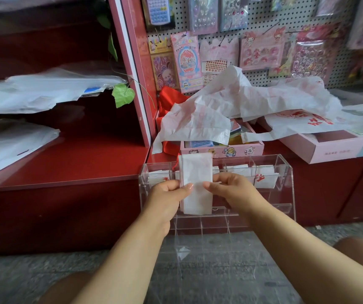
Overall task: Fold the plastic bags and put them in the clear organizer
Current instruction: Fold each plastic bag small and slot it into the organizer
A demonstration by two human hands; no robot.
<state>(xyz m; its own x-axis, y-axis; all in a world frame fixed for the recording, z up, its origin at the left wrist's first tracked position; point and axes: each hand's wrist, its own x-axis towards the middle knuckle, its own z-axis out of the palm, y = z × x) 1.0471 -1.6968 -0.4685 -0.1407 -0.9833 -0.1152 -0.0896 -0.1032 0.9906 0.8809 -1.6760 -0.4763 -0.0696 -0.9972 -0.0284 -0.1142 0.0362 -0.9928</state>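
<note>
My bare knees sit at the bottom corners of the view, over the grey speckled floor (220,270), and my two forearms reach forward from between them. My left hand (167,194) pinches the left edge of a folded plastic bag (196,183), thumb pressed on its front and the other fingers curled behind. My right hand (231,189) pinches the right edge the same way, thumb tip on the front face. The folded bag is a narrow white strip with faint red print, held upright: its long axis runs straight up and down, the top end rising above the rim of the clear organizer (285,194) and the bottom end hanging in front of its lower tiers. The organizer stands on the floor against the red counter (66,167). Its upper back compartments already hold folded bags (264,176), to the left and right of the one I hold. Behind it lies a pink cartoon-printed box (222,151), and over that a crumpled heap of unfolded white bags (253,99) with red lettering. Furthest back, a pegboard (261,23) hangs with sticker packs.
</note>
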